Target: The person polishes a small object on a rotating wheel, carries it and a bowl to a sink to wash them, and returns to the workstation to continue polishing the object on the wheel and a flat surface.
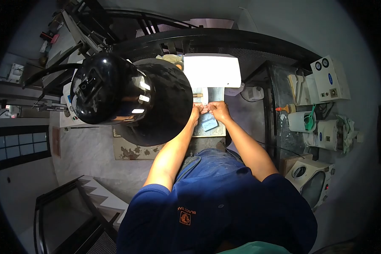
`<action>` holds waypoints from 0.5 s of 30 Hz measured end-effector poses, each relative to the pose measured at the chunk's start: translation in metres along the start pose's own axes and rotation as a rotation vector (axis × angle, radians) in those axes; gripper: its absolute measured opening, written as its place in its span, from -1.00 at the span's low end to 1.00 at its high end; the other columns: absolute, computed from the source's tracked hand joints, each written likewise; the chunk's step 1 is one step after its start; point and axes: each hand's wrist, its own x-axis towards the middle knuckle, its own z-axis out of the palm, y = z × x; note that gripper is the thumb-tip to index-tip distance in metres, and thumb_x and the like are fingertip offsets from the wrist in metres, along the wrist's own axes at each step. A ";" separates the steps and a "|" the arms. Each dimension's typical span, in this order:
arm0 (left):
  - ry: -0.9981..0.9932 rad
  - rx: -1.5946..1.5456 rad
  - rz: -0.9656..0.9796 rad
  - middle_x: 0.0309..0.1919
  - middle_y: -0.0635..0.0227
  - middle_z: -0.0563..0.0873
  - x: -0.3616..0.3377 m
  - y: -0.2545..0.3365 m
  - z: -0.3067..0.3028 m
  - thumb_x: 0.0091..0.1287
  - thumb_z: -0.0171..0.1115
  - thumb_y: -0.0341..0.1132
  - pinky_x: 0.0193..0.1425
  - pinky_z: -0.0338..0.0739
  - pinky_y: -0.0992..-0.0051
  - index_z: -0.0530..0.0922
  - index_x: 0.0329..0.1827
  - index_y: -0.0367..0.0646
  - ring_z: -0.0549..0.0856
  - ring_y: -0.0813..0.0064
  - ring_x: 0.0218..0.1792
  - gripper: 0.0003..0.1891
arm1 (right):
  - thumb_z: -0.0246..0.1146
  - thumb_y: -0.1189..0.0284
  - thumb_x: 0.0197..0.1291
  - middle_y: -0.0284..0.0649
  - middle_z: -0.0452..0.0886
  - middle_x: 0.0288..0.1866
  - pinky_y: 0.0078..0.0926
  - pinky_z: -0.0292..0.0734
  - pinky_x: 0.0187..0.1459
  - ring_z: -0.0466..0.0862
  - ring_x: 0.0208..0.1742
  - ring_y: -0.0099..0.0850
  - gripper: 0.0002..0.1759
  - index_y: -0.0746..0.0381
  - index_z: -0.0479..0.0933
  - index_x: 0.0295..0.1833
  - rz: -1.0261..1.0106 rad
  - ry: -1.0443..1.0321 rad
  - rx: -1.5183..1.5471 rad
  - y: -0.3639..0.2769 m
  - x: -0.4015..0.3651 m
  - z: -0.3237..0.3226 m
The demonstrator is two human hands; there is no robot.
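My two hands meet over the lit work surface (218, 94), fingertips close together. The fingers of my left hand (197, 111) are bent in a pinch, and the black lamp shade (167, 101) covers part of this hand. My right hand (220, 111) is closed too, its thumb and fingers drawn together right beside the left fingertips. What they pinch is too small to make out. Just below the fingers lies a light blue block (209, 124) with markings on its top. A brownish stick-like piece (197, 95) lies beyond the left hand.
A white panel (212, 71) stands behind the hands. The lamp's glossy black housing (110, 89) fills the left side. On the right bench are an orange-handled brush (286, 109), a white container (299, 122) with a green scoop (310, 122), and a machine with dials (331, 79).
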 end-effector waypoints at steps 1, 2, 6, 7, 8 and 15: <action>0.022 -0.016 0.005 -0.37 0.04 0.67 -0.002 0.000 0.002 0.25 0.09 -0.60 -0.26 0.68 0.46 0.46 -0.28 -0.42 0.71 0.32 -0.41 -0.96 | 0.17 0.51 0.17 -0.25 0.66 -0.50 -0.64 0.50 -0.42 0.59 -0.52 -0.62 -0.83 0.39 0.62 -0.24 0.000 -0.011 -0.007 -0.001 0.000 -0.001; 0.022 -0.016 0.005 -0.37 0.04 0.67 -0.003 0.000 0.004 0.25 0.09 -0.60 -0.26 0.68 0.46 0.46 -0.28 -0.42 0.71 0.32 -0.41 -0.96 | 0.19 0.48 0.19 -0.28 0.65 -0.51 -0.68 0.47 -0.45 0.56 -0.53 -0.64 -0.81 0.40 0.62 -0.22 0.000 -0.023 -0.015 -0.002 0.001 -0.002; 0.080 -0.109 0.017 -0.38 0.00 0.67 -0.004 -0.005 0.009 0.25 0.07 -0.62 -0.24 0.69 0.42 0.45 -0.29 -0.44 0.71 0.28 -0.41 -0.97 | 0.19 0.49 0.18 -0.29 0.63 -0.53 -0.68 0.46 -0.46 0.54 -0.54 -0.65 -0.81 0.40 0.62 -0.22 0.015 -0.021 0.000 0.000 0.003 -0.004; 0.102 -0.134 0.016 -0.38 -0.01 0.66 -0.004 -0.006 0.010 0.25 0.06 -0.63 -0.25 0.70 0.42 0.44 -0.29 -0.45 0.71 0.27 -0.41 -0.97 | 0.19 0.49 0.18 -0.28 0.63 -0.53 -0.68 0.46 -0.46 0.54 -0.54 -0.65 -0.81 0.41 0.62 -0.22 0.008 -0.023 -0.004 0.001 0.004 -0.005; 0.102 -0.134 0.017 -0.38 -0.01 0.66 -0.005 -0.007 0.011 0.25 0.06 -0.63 -0.25 0.70 0.42 0.44 -0.29 -0.45 0.71 0.27 -0.41 -0.97 | 0.19 0.49 0.18 -0.28 0.63 -0.53 -0.67 0.46 -0.46 0.54 -0.54 -0.65 -0.81 0.41 0.62 -0.22 0.000 -0.024 -0.008 0.001 0.004 -0.006; 0.076 -0.102 0.013 -0.41 0.06 0.65 -0.003 -0.005 0.008 0.25 0.06 -0.63 -0.29 0.69 0.43 0.45 -0.30 -0.42 0.70 0.31 -0.42 -0.98 | 0.19 0.48 0.19 -0.26 0.64 -0.52 -0.66 0.46 -0.46 0.55 -0.54 -0.64 -0.80 0.41 0.62 -0.21 0.017 -0.020 -0.018 -0.002 0.003 -0.005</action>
